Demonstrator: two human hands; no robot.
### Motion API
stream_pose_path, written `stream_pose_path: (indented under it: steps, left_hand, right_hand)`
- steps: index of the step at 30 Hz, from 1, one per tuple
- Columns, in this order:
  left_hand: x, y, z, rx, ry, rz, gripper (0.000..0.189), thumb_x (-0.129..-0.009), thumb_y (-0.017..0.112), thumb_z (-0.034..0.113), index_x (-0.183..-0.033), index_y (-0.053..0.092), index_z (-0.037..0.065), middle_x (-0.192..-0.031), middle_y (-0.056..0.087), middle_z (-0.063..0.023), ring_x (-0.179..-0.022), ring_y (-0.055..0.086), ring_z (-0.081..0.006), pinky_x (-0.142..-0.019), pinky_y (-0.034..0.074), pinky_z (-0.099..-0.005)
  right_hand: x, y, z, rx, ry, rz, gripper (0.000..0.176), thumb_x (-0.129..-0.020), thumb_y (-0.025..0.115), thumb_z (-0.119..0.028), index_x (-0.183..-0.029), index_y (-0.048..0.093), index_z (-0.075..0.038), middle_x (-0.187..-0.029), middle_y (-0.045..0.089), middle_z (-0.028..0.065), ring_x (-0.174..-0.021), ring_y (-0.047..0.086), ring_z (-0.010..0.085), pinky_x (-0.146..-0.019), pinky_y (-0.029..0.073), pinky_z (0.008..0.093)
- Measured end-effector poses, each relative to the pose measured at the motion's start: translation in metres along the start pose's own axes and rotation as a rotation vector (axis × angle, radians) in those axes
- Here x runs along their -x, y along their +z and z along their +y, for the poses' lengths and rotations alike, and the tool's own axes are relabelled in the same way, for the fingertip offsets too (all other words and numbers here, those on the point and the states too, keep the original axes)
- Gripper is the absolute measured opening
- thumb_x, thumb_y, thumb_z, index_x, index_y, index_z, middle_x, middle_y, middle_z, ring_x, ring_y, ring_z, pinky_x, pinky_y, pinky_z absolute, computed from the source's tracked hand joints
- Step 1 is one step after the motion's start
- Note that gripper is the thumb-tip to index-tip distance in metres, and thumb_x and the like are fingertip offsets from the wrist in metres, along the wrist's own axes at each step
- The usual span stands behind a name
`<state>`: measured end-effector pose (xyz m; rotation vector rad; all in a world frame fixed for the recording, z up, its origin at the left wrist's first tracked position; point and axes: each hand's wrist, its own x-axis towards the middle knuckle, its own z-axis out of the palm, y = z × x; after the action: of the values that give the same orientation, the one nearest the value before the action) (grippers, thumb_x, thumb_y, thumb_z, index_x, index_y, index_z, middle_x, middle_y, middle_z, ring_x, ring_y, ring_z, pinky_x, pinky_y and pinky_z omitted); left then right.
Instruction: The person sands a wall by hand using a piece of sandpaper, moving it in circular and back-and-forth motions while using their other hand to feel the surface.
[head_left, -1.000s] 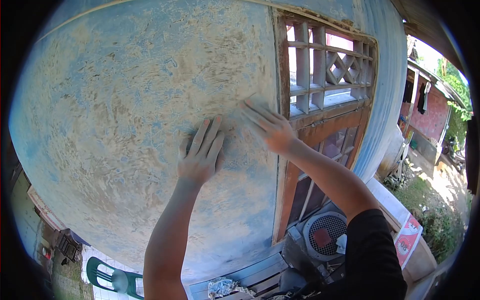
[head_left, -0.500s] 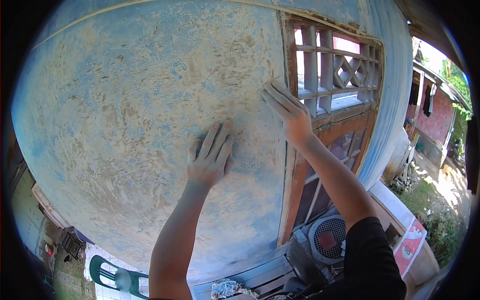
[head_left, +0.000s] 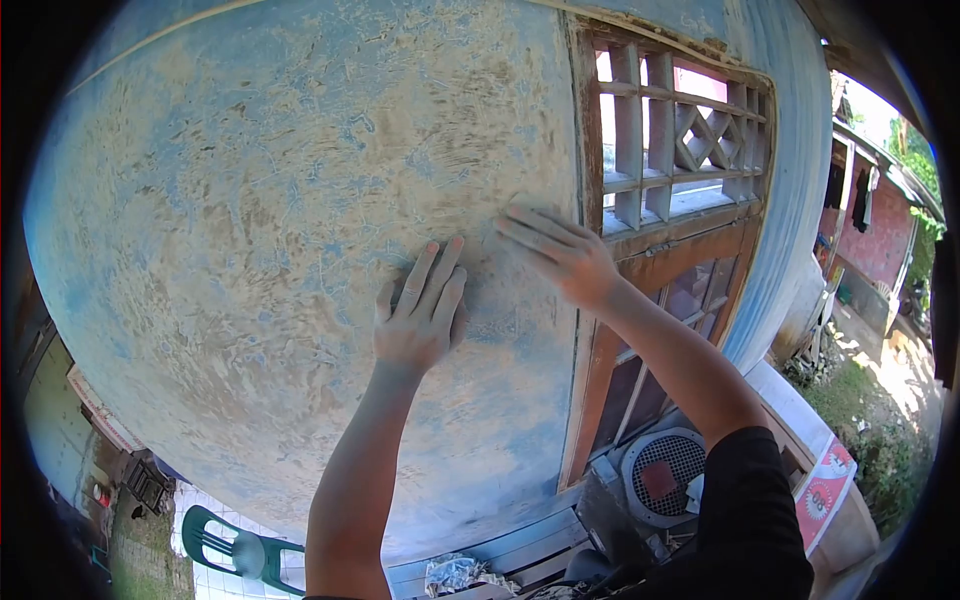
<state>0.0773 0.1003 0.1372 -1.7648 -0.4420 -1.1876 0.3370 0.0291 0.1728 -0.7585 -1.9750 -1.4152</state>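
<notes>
Left hand (head_left: 420, 325) lies open, flat on the scraped wall (head_left: 250, 200). Right hand (head_left: 562, 257), just right, spreads flat too, seemingly empty.

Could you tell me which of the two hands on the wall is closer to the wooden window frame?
The right hand, just beside the window frame; the left hand lies flat on the wall farther from it.

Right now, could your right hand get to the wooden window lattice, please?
Probably yes. The right hand lies flat on the wall right beside the window frame, and nothing stands between it and the lattice, up and to its right.
</notes>
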Motion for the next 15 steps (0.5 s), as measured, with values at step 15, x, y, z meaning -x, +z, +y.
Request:
stream_pose_path:
  steps: [15]
  left_hand:
    - [0.001,0.002,0.001,0.01,-0.015,0.034,0.024,-0.096,0.058,0.021,-0.117,0.067,0.017,-0.153,0.063,0.0046,-0.143,0.055,-0.013,-0.105,0.034,-0.0388]
  right_hand:
    - [0.029,0.014,-0.041,-0.125,-0.06,-0.146,0.048,-0.092,0.067,-0.004,-0.14,0.068,-0.013,-0.15,0.062,-0.0004,-0.144,0.055,0.0185,-0.122,0.045,0.0381]
